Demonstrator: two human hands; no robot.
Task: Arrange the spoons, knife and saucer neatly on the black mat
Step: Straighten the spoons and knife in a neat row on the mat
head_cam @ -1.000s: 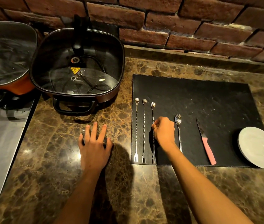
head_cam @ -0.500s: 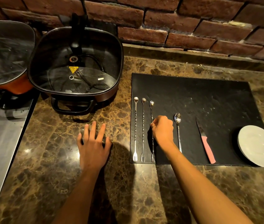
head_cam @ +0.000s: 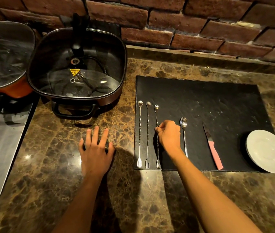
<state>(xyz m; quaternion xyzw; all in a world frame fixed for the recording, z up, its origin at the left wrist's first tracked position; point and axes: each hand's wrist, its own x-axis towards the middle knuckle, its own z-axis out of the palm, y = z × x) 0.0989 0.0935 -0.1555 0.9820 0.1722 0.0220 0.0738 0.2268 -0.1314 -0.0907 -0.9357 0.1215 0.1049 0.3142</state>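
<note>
Pinching the twisted stem of the third long spoon between thumb and curled fingers, the right hand is lining it up beside its two neighbours on the black mat. To do this step well, the hand is probably best nudging the thin stem gently sideways rather than lifting it, so that it is lying parallel to the first long spoon and the second long spoon, with even gaps and bowls level at the far end. The left hand is resting flat on the table, fingers spread, holding nothing. All three long spoons are slim and silver, with small bowls pointing away and tiny fork prongs near the mat's front edge. Just right of the working hand, a shorter spoon is lying upright in the row. Further right, a knife with a pink handle is sitting slightly tilted, blade away. A pale round saucer is sitting at the mat's right front corner, its rim seeming to be overhanging the mat's edge. A square pan with a glass lid is standing on the table to the left.
</note>
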